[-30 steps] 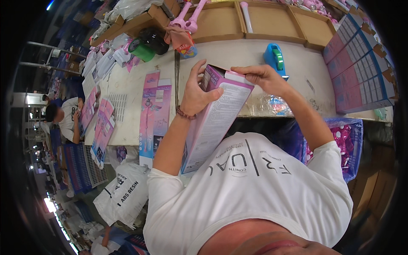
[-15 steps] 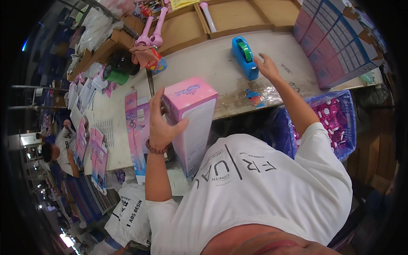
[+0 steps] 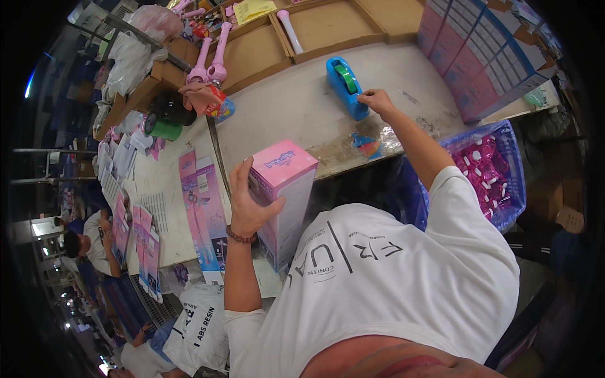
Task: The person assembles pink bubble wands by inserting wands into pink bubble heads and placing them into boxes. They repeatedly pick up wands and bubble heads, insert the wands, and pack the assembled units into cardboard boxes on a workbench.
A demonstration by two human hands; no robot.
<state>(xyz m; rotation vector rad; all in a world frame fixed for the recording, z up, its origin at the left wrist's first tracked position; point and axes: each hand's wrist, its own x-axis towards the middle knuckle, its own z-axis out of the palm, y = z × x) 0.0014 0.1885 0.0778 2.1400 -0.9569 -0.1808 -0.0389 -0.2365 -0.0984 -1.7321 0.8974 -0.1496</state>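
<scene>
A tall pink carton with a white side panel (image 3: 291,189) stands upright between my body and the worktable. My left hand (image 3: 247,205) grips it near the top, with the thumb on the near side and the fingers round the far left side. On the table ahead is a blue tape dispenser (image 3: 358,112) carrying a green-centred roll (image 3: 345,77). My right hand (image 3: 377,102) is at the near end of this dispenser, its thumb and fingertips pinched together. Whatever lies between those fingertips is too small to make out.
Flattened pink cartons (image 3: 200,217) lie on the left table. Pink wand-like pieces (image 3: 217,62) stand by cardboard trays (image 3: 334,53). Upright printed boxes (image 3: 463,72) fill the back right. A blue-lined crate (image 3: 518,189) holds pink parts. Another person (image 3: 101,242) sits far left.
My right hand has gone from spread fingers beside the dispenser to a pinch at its near end. My left hand keeps its grip on the carton. The whole view has shifted slightly.
</scene>
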